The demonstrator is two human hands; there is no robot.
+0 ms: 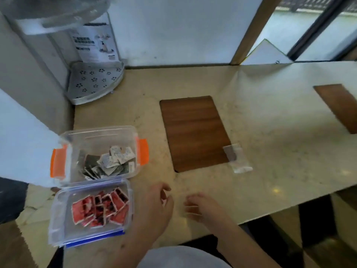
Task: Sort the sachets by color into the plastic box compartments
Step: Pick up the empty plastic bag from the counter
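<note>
Two clear plastic boxes stand at the left of the counter. The far box (pixel 123 132), with orange clips, holds several white and dark sachets (pixel 110 161). The near box (pixel 59 225), with blue clips, holds several red sachets (pixel 100 207). My left hand (pixel 154 207) hovers just right of the near box, fingers curled and apart, with nothing seen in it. My right hand (pixel 201 206) hovers beside it over the bare counter, fingers spread, holding nothing. The hands are blurred.
A brown wooden mat (pixel 193 132) lies in the middle of the stone counter, with an empty clear plastic bag (pixel 238 158) at its near right corner. A second mat (pixel 340 105) lies at far right. A white corner rack (pixel 94 82) stands at back left.
</note>
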